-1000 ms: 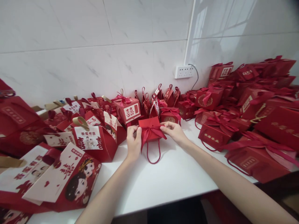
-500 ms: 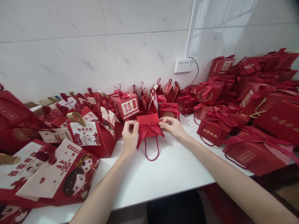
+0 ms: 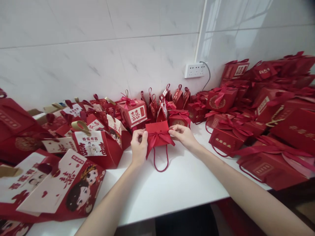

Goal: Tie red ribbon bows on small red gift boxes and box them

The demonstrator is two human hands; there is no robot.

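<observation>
A small red gift box (image 3: 157, 126) stands on the white table (image 3: 147, 190) between my hands. Across its front runs a dark red ribbon (image 3: 157, 137), tied in a bow with its tails hanging at both sides. A red cord handle (image 3: 161, 170) loops down from the box onto the table. My left hand (image 3: 139, 146) is closed at the box's left side, finger and thumb pinching the ribbon's left loop. At the right side my right hand (image 3: 182, 136) pinches the other loop between thumb and forefinger. The fingertips partly hide the loops' ends.
Many finished-looking red boxes crowd around: a box with a white label (image 3: 90, 146) at left, a double-happiness box (image 3: 134, 113) behind, and ribboned boxes (image 3: 227, 134) at right. A white socket strip (image 3: 195, 70) with a cable is on the tiled wall (image 3: 98, 65).
The whole view has shifted very slightly, so everything sits a little lower. Both hands keep their pinch on the ribbon, with barely any movement relative to the box.
</observation>
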